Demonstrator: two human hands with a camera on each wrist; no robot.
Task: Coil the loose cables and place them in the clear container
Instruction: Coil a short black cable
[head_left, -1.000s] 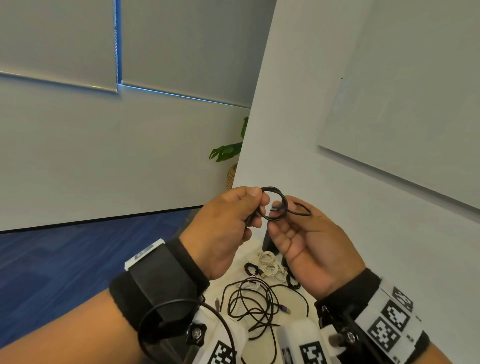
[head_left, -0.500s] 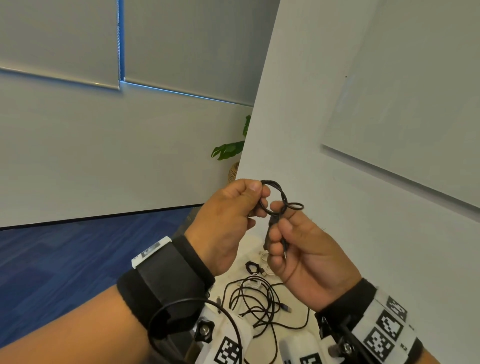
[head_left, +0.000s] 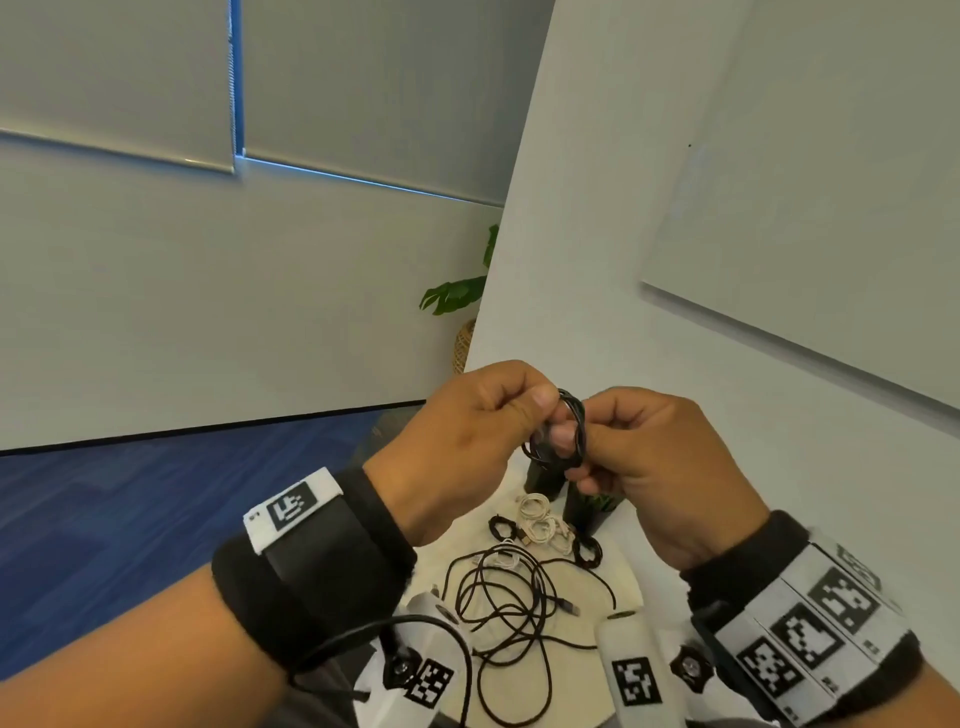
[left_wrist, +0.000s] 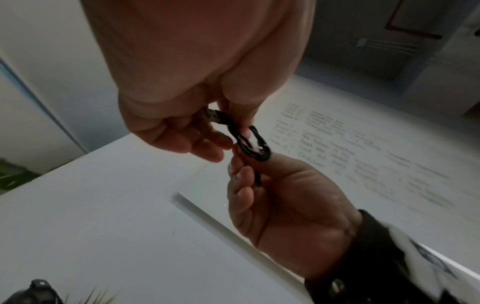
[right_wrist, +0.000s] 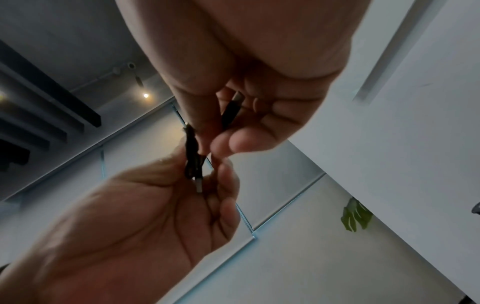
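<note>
A small black coiled cable (head_left: 571, 423) is held up in front of me between both hands. My left hand (head_left: 535, 410) pinches its left side with thumb and fingers. My right hand (head_left: 597, 441) pinches its right side, knuckles up. In the left wrist view the coil (left_wrist: 249, 144) is a tight bundle between the fingertips. In the right wrist view one plug end (right_wrist: 231, 111) lies inside my right hand (right_wrist: 223, 144), and another metal plug (right_wrist: 198, 185) sits in my left hand (right_wrist: 215, 174). A loose black cable (head_left: 498, 608) sprawls on the table below. No clear container is in view.
On the white table (head_left: 623, 577) lie white coiled cables (head_left: 540, 519) and two small black coils (head_left: 501, 527) (head_left: 587, 551). Two dark cylinders (head_left: 543, 478) stand behind them. A whiteboard (head_left: 805, 208) hangs on the wall to the right, and blue carpet (head_left: 104, 519) lies to the left.
The right hand turned from palm-up under the loops to knuckles-up, pinching the coil. The loops were drawn into a tighter bundle and the hands came closer together.
</note>
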